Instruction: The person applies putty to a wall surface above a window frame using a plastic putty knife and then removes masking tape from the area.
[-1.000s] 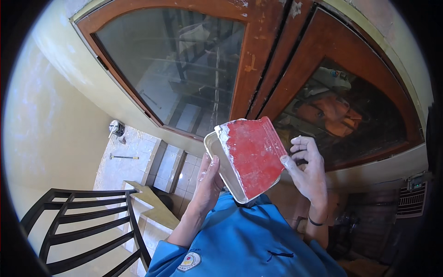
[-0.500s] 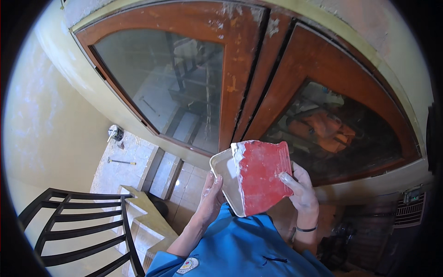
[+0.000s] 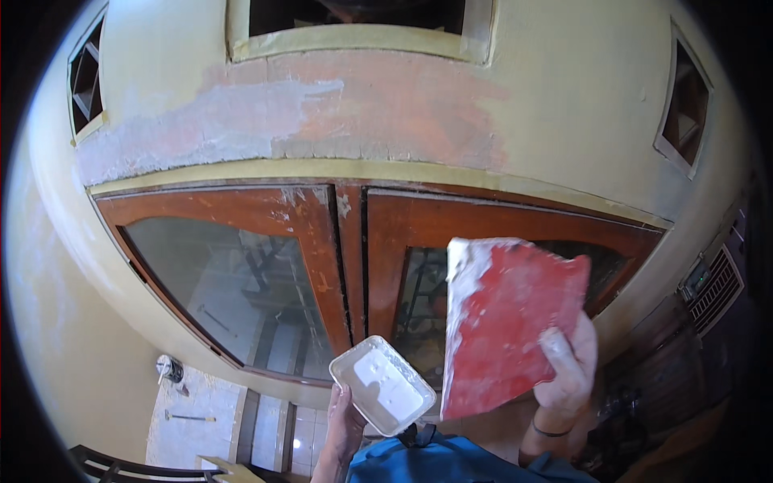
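My left hand (image 3: 345, 420) grips a small cream-coloured rectangular tub (image 3: 342, 366) by its near-left side. White putty (image 3: 390, 385) lies in the bottom of it. Apart from the tub, to its right, a wide red plastic putty spreader (image 3: 515, 330) is held up in my right hand (image 3: 570, 366), thumb across its face and the other fingers behind. Wet white putty coats the spreader's left edge. Ahead, above the door frame, a patched pinkish strip of wall (image 3: 403, 105) carries a paler grey-white coat (image 3: 233, 121) on its left part.
Below the strip are brown wooden doors (image 3: 350, 266) with glass panes. A dark window opening (image 3: 358, 16) is above. Down at the left, a black bucket (image 3: 171, 369) and a hammer-like tool (image 3: 190, 417) rest on a ledge, near a dark railing (image 3: 121, 465).
The view has tilted up, bringing the wall above the doors into sight. The spreader has moved off the tub to the right and upward; before, it overlapped the tub's edge.
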`<state>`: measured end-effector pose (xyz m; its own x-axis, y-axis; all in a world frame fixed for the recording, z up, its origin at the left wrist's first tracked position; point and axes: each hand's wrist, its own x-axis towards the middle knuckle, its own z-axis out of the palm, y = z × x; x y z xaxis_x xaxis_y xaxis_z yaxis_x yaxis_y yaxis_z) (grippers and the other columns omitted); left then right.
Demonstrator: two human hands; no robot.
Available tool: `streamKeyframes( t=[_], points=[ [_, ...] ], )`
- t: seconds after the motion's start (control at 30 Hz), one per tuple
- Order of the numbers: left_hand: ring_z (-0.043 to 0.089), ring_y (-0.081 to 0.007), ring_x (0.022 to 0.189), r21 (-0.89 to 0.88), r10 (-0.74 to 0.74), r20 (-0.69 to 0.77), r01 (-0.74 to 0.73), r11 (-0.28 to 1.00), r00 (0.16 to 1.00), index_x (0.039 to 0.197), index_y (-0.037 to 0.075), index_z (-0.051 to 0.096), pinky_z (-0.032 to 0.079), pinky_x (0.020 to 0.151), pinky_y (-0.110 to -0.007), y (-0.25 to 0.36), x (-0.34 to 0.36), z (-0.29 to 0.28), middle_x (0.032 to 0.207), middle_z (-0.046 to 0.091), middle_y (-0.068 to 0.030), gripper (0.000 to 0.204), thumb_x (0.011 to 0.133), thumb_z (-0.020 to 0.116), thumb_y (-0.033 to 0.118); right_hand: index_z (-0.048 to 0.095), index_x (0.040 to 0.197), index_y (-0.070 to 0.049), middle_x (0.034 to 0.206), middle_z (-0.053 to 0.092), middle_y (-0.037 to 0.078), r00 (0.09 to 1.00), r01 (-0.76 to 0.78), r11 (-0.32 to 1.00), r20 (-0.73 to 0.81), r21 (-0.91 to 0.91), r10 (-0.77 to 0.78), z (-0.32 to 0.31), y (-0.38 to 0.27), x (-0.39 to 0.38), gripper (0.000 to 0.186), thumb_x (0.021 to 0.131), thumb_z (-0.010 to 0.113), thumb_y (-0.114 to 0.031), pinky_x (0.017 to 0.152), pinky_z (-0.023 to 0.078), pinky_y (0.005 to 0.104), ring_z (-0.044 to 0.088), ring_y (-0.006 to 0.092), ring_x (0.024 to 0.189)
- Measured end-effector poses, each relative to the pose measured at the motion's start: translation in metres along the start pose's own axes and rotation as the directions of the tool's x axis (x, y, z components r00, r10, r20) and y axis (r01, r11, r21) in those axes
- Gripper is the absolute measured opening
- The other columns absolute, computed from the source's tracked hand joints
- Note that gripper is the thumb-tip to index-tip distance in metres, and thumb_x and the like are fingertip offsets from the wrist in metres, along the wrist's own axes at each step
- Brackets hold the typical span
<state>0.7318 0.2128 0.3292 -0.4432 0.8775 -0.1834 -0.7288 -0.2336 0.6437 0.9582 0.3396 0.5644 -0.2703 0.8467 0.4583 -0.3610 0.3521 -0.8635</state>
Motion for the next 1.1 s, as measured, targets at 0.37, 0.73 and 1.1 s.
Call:
streamKeyframes(
  t=[0.37,0.73,1.1],
  points=[
    [0.062,-0.0267,0.133,-0.015,-0.001,-0.021,0.001,1.0,1.0,0.157,0.011,0.036,0.056,0.107,-0.048,0.003,-0.021,-0.033,0.146,0.058,-0.0099,0.056,0.111,0.053,0.04,0.076,0.122,0.0,0.123,0.075,0.021,0.34,0.76,-0.253,0.698,-0.599,-0.63,0.074,-0.031,0.088,0.038,0.085,0.07,0.004,0.101,0.058,0.0467,0.073,0.0388,0.116],
    [0.051,-0.0276,0.143,-0.017,-0.034,-0.014,0.034,0.999,0.999,0.16,0.004,0.04,0.038,0.121,-0.046,0.003,-0.021,-0.068,0.155,0.054,-0.0118,0.078,0.106,0.055,0.058,0.075,0.131,-0.011,0.144,0.067,0.016,0.269,0.57,-0.574,0.793,-0.589,-0.547,0.094,0.02,0.14,0.042,0.091,0.067,-0.01,0.113,0.049,0.0544,0.063,0.0394,0.134],
    [0.047,-0.0278,0.146,-0.006,-0.078,-0.009,0.078,0.997,0.997,0.161,0.002,0.038,0.034,0.124,-0.045,0.019,-0.017,-0.059,0.159,0.05,-0.0128,0.082,0.105,0.056,0.06,0.075,0.129,-0.01,0.138,0.07,0.014,0.302,0.606,-0.575,0.828,-0.55,-0.473,0.081,0.027,0.121,0.04,0.09,0.068,-0.011,0.113,0.049,0.0539,0.066,0.0369,0.13]
  ],
)
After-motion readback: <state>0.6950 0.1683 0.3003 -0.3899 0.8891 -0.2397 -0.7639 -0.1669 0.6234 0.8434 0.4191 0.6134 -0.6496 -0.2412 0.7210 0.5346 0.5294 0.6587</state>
